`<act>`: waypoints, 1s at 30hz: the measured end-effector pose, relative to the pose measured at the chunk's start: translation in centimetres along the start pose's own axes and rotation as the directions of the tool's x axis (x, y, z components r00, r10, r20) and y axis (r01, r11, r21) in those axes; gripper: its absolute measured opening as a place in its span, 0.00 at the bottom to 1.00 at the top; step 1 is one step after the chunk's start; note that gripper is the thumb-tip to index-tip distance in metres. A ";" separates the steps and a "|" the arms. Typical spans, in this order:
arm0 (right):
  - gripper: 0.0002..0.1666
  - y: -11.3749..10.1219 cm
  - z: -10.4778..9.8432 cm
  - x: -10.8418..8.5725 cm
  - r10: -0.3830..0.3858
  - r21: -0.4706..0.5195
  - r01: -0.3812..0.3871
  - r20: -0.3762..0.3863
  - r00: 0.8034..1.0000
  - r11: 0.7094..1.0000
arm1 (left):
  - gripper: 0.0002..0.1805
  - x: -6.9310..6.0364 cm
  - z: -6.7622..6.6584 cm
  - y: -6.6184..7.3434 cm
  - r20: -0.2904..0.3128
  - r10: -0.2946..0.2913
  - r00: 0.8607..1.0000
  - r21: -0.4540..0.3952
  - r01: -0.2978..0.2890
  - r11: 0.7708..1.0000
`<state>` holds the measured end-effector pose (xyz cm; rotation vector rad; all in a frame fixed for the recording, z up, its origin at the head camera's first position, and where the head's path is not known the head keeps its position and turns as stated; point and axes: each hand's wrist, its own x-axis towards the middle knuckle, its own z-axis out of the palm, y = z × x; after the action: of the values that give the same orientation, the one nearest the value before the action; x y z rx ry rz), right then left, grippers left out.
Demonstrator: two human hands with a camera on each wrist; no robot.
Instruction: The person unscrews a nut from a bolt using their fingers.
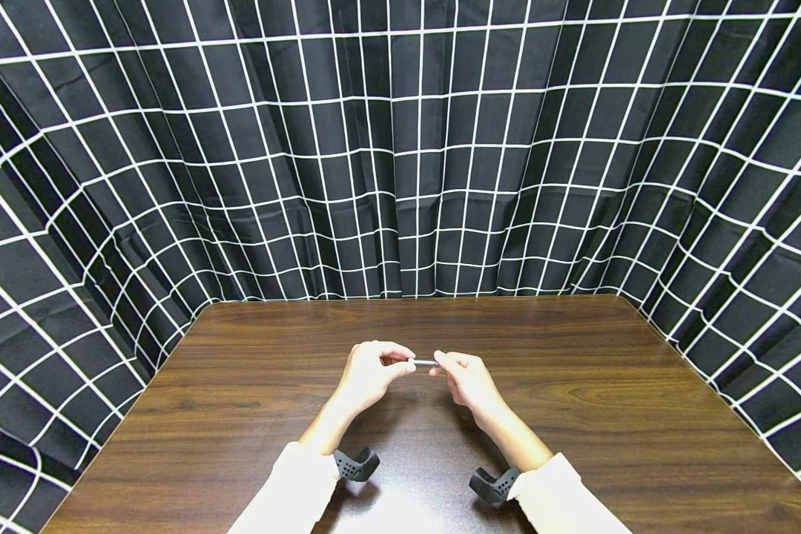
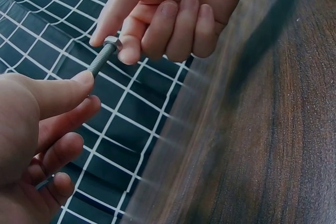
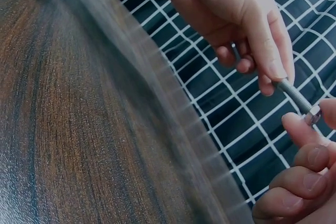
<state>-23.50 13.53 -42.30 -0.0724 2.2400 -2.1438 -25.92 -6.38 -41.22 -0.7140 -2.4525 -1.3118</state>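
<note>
left hand (image 1: 366, 376) and right hand (image 1: 467, 381) pinch the bolt (image 2: 102, 59) at nine and three o'clock, seemingly a twisting step whose next turn needs alignment.

Bolt (image 2: 102, 59) ridged metal w/ dull sheen; tbl (image 1: 274, 334) glossy wood; bkgd curtain (image 1: 407, 163) matt cloth.

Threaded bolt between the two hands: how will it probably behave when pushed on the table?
The bolt is probably stiff, since it looks metallic and straight. It may roll unevenly, because its hex end is wider and flat-sided. It is likely not very slippery, as its threads give texture.
</note>
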 end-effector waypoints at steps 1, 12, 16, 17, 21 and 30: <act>0.22 0.0 0.0 0.0 0.000 0.001 0.000 -0.001 1.000 1.000 | 0.06 0.0 0.0 0.0 0.002 -0.004 1.000 0.002 0.004 1.000; 0.18 0.1 0.0 0.0 -0.074 -0.004 0.074 0.014 0.997 0.997 | 0.06 0.0 0.0 -0.1 -0.006 0.001 1.000 -0.011 -0.001 1.000; 0.13 0.0 -0.1 0.0 -0.097 -0.003 0.097 0.005 0.995 0.995 | 0.06 -0.1 -0.1 0.0 -0.013 0.018 1.000 -0.017 -0.018 1.000; 0.12 0.0 -0.1 0.0 -0.099 -0.001 0.099 0.004 0.995 0.995 | 0.06 -0.1 -0.1 0.0 -0.014 0.018 1.000 -0.017 -0.018 1.000; 0.15 -0.1 -0.1 0.0 -0.100 -0.001 0.100 0.005 0.995 0.995 | 0.06 0.0 -0.2 -0.1 -0.011 0.023 1.000 -0.015 -0.023 1.000; 0.16 -0.2 -0.3 0.1 -0.114 0.020 0.113 0.038 0.993 0.993 | 0.06 -0.1 -0.3 -0.2 -0.010 0.015 1.000 -0.017 -0.016 1.000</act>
<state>-23.64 13.83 -42.12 -0.2449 2.2464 -2.1963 -26.00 -6.72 -41.27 -0.7271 -2.4257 -1.3288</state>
